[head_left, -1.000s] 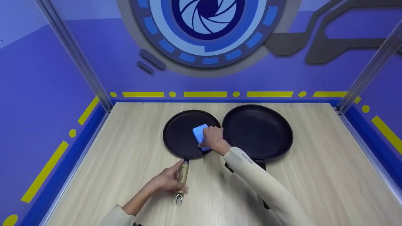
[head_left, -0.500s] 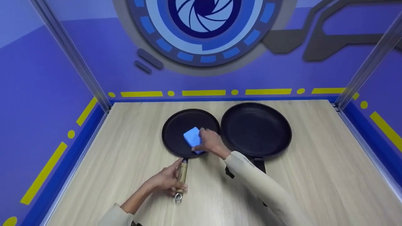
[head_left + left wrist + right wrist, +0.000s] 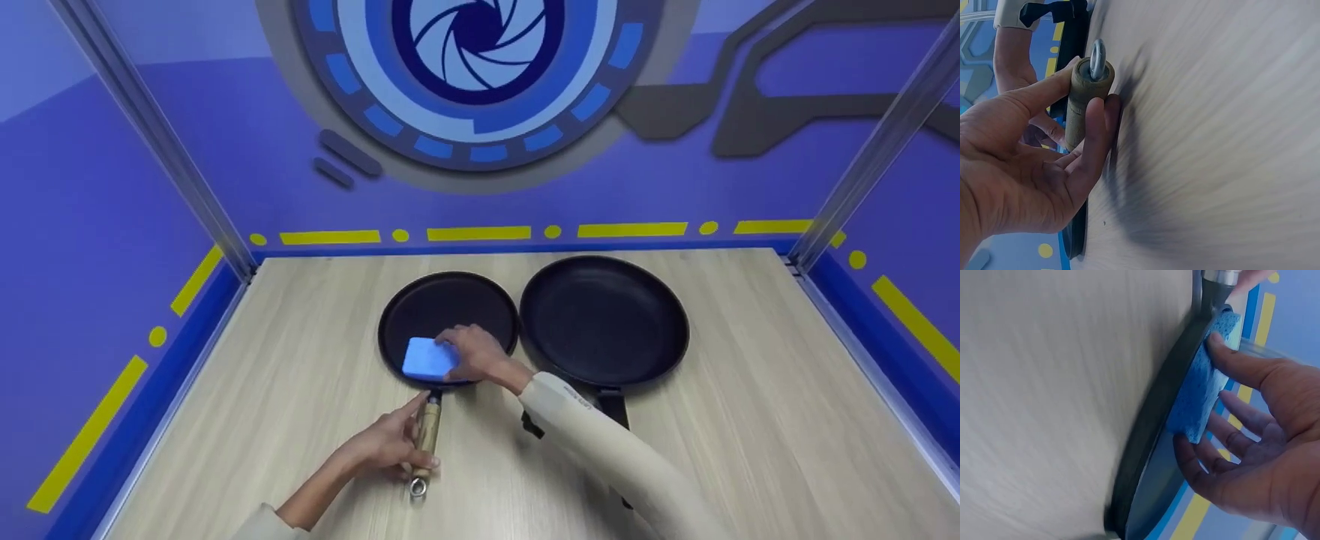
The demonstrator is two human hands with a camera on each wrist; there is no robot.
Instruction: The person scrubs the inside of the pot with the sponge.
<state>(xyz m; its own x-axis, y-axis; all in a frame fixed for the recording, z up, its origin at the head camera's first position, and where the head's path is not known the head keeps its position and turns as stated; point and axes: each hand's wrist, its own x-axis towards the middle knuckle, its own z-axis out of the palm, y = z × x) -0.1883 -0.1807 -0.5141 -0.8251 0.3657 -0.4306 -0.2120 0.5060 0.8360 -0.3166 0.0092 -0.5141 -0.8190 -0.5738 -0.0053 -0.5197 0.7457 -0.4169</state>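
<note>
A flat black pan lies on the table, its wooden handle pointing toward me. My left hand grips that handle, thumb and fingers about it; the left wrist view shows the handle's metal ring beyond the fingers. Over the near part of the pan, my right hand holds a blue sponge by its edges. In the right wrist view the sponge lies against the pan's inside, pinched between thumb and fingers.
A larger, deeper black frying pan sits right beside the first, rims close together. Its dark handle runs under my right sleeve. Blue panels wall in the back and sides of the wooden table.
My right hand has moved the sponge left and toward me across the pan, from its right side to the near edge. The left hand keeps its grip on the handle.
</note>
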